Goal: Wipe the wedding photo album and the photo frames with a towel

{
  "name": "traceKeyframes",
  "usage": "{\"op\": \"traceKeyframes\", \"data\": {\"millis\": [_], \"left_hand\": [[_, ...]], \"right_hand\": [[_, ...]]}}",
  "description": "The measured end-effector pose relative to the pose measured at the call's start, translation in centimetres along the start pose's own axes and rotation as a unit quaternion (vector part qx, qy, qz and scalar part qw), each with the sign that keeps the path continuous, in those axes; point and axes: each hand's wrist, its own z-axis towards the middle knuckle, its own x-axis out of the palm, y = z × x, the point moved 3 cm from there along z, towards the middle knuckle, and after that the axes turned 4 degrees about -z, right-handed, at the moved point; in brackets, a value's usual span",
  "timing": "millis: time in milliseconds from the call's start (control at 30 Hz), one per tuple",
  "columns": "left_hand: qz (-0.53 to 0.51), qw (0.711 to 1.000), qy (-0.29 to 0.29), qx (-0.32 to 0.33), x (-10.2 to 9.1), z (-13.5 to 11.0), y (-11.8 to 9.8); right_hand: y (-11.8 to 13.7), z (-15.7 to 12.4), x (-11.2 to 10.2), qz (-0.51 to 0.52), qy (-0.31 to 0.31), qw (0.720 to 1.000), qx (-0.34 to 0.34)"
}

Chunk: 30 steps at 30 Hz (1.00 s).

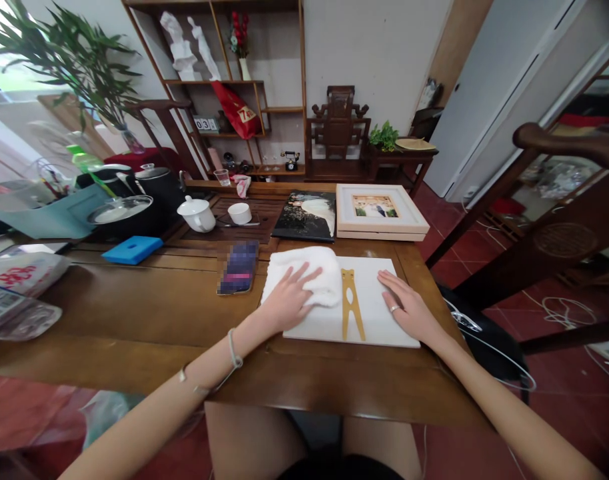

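A white flat panel (314,328) lies on the wooden table in front of me. Down its middle runs a gold A-shaped piece (353,313) with two splayed legs; I cannot tell whether it is fixed to the panel. Over the panel's left part lies a folded white towel (278,267). My left hand (290,299) rests flat on this towel, fingers spread. On the panel's right side, my right hand (407,308) lies palm down with fingers stretched out, a ring on one of them. Neither hand grips anything.
Behind the panel lie a dark photo print (299,217) and a pale framed picture (382,229). A phone (238,268) is left of the towel. Farther left are a blue block (132,250), a white lidded cup (197,215) and plastic packaging (22,310). A chair (534,260) stands right.
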Motion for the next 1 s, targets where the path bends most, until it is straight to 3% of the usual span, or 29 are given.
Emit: {"op": "traceKeyframes", "data": {"millis": [100,200,467,567,667,867,1000], "left_hand": [[0.013,1.000,-0.012,-0.016,-0.3,2.3,1.4],[0.016,1.000,-0.016,-0.016,-0.1,2.1,1.1],[-0.011,0.996,-0.046,0.078,1.4,-6.4,-6.0],[-0.018,0.994,-0.056,0.089,1.5,-7.6,-7.2],[-0.019,0.996,-0.052,0.067,1.2,-5.8,-6.2],[-0.015,0.997,-0.053,-0.044,-0.5,2.6,-2.5],[-0.009,0.996,-0.061,-0.057,-1.4,7.4,-2.4]], "right_hand": [[0.0,0.1,-0.1,-0.003,0.005,1.000,0.001],[0.1,0.1,-0.1,-0.002,0.003,1.000,0.003],[-0.1,0.0,0.3,-0.017,-0.006,1.000,-0.011],[-0.2,-0.1,0.3,-0.022,-0.005,1.000,-0.016],[-0.1,0.0,0.3,-0.027,-0.003,1.000,-0.015],[0.0,0.0,0.1,-0.023,0.000,0.999,-0.022],[0.0,0.0,0.2,-0.023,-0.006,0.999,-0.021]]}}
